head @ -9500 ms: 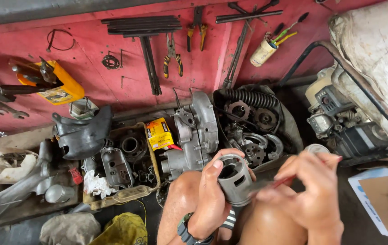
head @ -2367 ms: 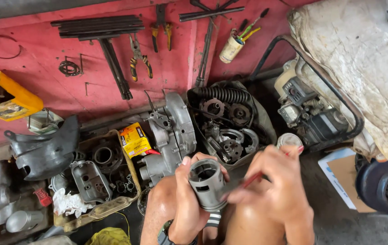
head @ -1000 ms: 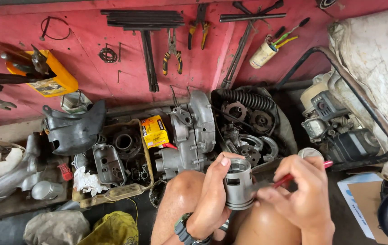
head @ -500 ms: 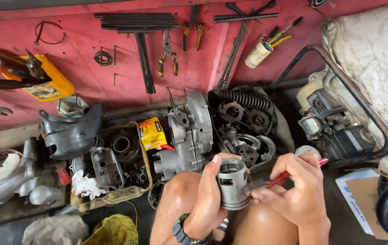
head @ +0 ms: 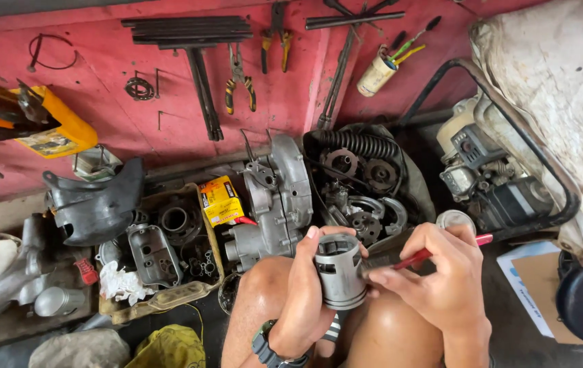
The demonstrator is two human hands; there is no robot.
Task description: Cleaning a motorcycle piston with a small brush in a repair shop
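Observation:
My left hand point(head: 303, 293) grips a grey metal piston point(head: 340, 271) upright over my knees, thumb across its top rim. My right hand point(head: 441, 276) holds a thin red-handled tool point(head: 434, 253) like a pen, its dark tip against the piston's right side near the crown. A watch sits on my left wrist. Just beyond the piston lies a grey engine casing point(head: 279, 197) on the floor.
A cardboard tray point(head: 169, 300) of engine parts and a yellow box point(head: 221, 200) lie left. A black basket point(head: 366, 177) holds clutch parts and a spring. Pliers point(head: 239, 82) and rods hang on the red wall. A small engine in a tube frame point(head: 496, 177) stands right.
The view has shifted slightly; the piston stays in my left hand, and my right hand keeps the red tool at the piston's side with small movements.

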